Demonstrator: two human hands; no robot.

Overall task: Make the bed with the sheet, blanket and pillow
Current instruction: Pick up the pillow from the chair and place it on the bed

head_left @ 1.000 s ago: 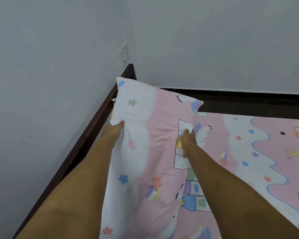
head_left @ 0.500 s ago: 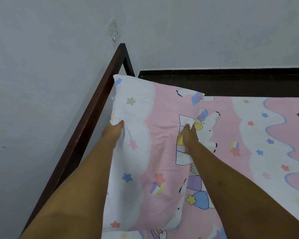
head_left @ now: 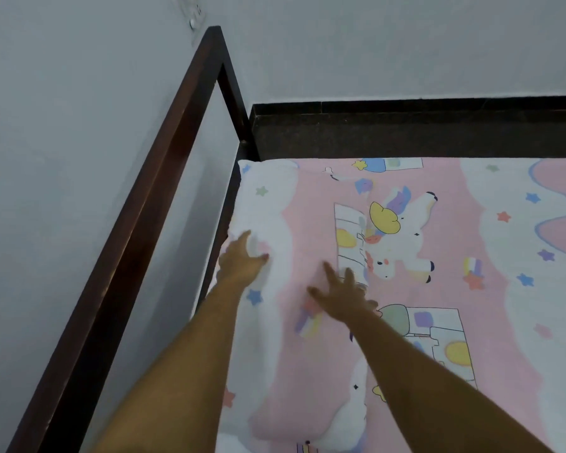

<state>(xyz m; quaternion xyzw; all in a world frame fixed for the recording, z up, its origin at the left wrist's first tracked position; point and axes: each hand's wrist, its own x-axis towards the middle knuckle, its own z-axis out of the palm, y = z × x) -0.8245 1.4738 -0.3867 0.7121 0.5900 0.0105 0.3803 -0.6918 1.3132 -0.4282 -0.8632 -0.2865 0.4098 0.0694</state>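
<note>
**Pillow flat at the head of the bed, both hands open above it**

The pillow (head_left: 285, 308) lies flat along the left edge of the bed, its far corner tucked close to the corner of the dark wooden bed frame (head_left: 151, 204). Its case is white with small coloured stars on the left part and pink on the right, in the same print as the sheet (head_left: 510, 243) beneath it, so the pillow's right edge is hard to pick out against the sheet. The sheet is spread over the mattress and shows a winged unicorn, castle shapes, stars and wavy pink and white bands.

Both of the person's bare arms reach forward over the pillow. The left hand (head_left: 242, 263) is at the pillow's left side, near the frame rail, with fingers extended and thumb apart; it grips nothing, and whether it touches the fabric cannot be told. The right hand (head_left: 343, 299) is spread wide open, fingers splayed, over the pink part of the pillow near its right edge; it is blurred, and contact with the cloth cannot be told either.

The frame's rail runs along the left, with a grey wall (head_left: 62, 125) behind it. A white wall switch (head_left: 193, 14) sits near the top of that wall. Beyond the head of the bed a dark band (head_left: 406, 125) runs along the base of the far wall.
</note>
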